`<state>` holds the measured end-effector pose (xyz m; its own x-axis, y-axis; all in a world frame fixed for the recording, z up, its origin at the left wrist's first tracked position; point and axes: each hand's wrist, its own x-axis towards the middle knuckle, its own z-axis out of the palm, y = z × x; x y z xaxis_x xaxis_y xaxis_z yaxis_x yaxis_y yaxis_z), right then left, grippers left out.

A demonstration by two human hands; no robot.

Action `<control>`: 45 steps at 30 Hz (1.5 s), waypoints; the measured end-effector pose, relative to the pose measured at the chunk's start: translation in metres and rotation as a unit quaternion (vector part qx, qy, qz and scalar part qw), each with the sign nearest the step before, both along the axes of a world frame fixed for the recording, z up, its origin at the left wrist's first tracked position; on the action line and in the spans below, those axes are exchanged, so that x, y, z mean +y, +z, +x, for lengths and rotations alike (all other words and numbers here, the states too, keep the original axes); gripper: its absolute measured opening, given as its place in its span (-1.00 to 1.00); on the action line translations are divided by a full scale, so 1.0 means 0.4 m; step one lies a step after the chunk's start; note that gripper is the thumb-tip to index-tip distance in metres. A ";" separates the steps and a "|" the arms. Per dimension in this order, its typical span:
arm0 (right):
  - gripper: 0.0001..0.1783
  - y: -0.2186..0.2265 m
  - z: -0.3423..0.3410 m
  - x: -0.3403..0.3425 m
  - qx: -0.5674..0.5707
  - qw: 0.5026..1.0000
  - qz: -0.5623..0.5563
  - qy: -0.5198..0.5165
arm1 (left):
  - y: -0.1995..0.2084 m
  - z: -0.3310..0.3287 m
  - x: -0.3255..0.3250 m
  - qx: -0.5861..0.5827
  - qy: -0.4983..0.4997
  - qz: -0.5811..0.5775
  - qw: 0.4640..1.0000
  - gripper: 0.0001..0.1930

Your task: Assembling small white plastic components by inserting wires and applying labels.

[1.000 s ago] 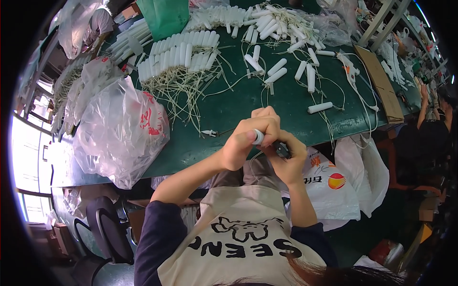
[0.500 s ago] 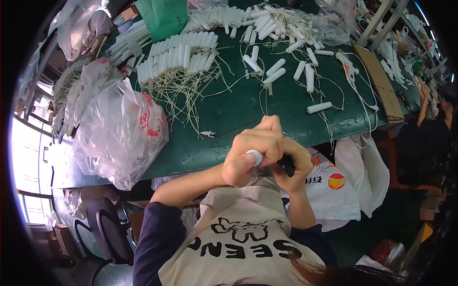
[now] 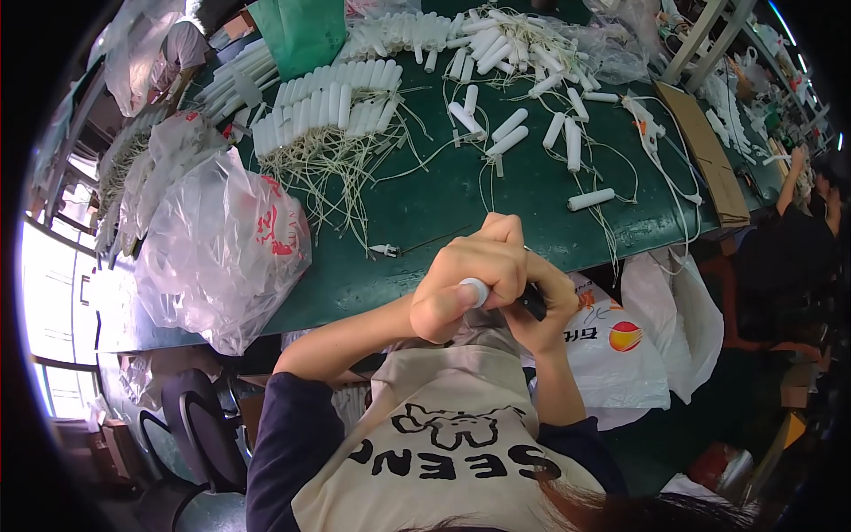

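Note:
Just in front of my apron, my left hand [image 3: 470, 275] is wrapped round a white tube [image 3: 476, 293]; only its rounded end shows beside the thumb. Against it, on the right, is my right hand [image 3: 551, 301], its fingers curled round a black object [image 3: 533, 301] whose kind is mostly hidden. On the green table [image 3: 355, 288] beyond my hands lie loose white tubes [image 3: 508, 141] with thin pale wires. A small white piece with a dark tip [image 3: 385, 250] and a thin rod lie left of my hands.
Rows of white tubes [image 3: 324, 106] with tangled wires fill the back left, beside a clear plastic bag [image 3: 222, 248] and a green bag [image 3: 300, 35]. A white glue gun [image 3: 645, 124] with a cord lies right, near a cardboard strip [image 3: 705, 155]. Another person [image 3: 793, 230] works far right.
My hands stay together, almost in the same place. The right hand has turned slightly, showing more of the black object. At far right, the other person's hand has moved upward a little.

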<state>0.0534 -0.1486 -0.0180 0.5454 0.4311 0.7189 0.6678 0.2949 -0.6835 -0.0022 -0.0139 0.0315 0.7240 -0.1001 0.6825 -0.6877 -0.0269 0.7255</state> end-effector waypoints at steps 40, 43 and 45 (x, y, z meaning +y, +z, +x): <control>-0.74 0.023 0.116 0.009 -0.120 0.960 -0.115 -0.224 | -0.079 0.079 0.149 0.587 0.018 -0.090 0.804 -0.43; -0.72 0.035 0.112 0.015 -0.172 0.951 -0.125 -0.224 | -0.081 0.087 0.129 0.611 0.047 -0.137 0.778 -0.43; -0.70 0.040 0.106 0.018 -0.223 0.939 -0.140 -0.223 | -0.064 0.086 0.106 0.605 0.077 -0.188 0.770 -0.45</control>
<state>0.0959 -0.1415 -0.0021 0.3888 0.4368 0.8112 0.9200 -0.2309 -0.3166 0.0323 0.0285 0.0061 0.8362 0.0910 -0.5408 0.4876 0.3278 0.8092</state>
